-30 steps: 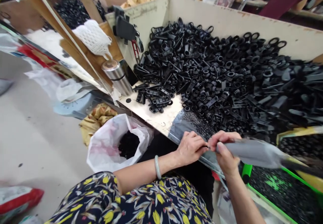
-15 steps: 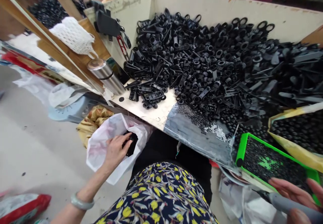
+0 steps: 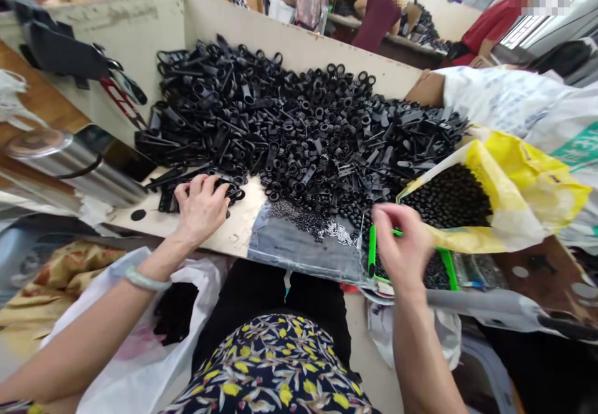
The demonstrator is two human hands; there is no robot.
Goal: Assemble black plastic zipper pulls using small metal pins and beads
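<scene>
My left hand (image 3: 200,205) is on a small group of black plastic parts (image 3: 168,197) at the bench's front left, its fingers bent round some of them. My right hand (image 3: 404,246), smeared by motion, is raised over the green tray (image 3: 372,255) of small dark pieces. Its fingers are curled together, and anything between them is too blurred to name. A grey electric screwdriver (image 3: 486,307) lies sideways just right of my right forearm, apart from the fingers. Behind both hands rises a big heap of black plastic parts (image 3: 299,121).
A steel flask (image 3: 100,174) stands at the left. Small silver pins (image 3: 340,233) lie on the grey sheet (image 3: 303,246). A yellow bag (image 3: 537,183) of black pieces is at the right, and a white bag (image 3: 200,296) hangs below the bench. Two people work beyond.
My left hand has come up from the white bag to the parts on the bench. My right hand has moved off the screwdriver to above the green tray. The view has turned right.
</scene>
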